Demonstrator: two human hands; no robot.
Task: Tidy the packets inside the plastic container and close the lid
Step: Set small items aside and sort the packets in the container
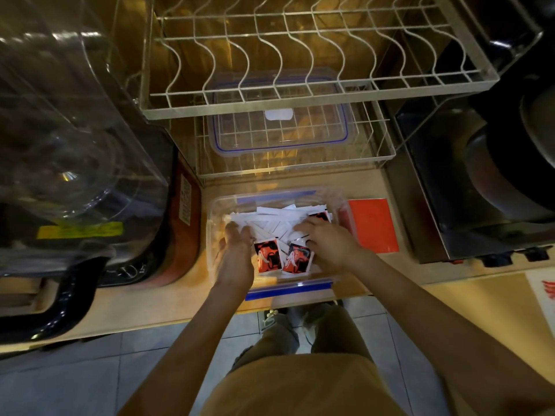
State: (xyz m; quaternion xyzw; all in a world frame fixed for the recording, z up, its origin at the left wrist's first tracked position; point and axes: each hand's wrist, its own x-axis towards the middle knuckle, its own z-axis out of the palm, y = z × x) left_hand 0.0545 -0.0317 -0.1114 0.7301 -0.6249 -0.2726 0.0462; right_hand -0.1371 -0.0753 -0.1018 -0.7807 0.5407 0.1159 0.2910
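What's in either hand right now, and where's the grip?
Cannot tell a firm grip. Both the left hand and right hand are inside the plastic container, resting on the packets.

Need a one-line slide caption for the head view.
Both hands, left hand and right hand, sort packets inside the open plastic container; lid waits on wire rack.

No legible text: print on the packets, yellow label and white sticker too blurred.
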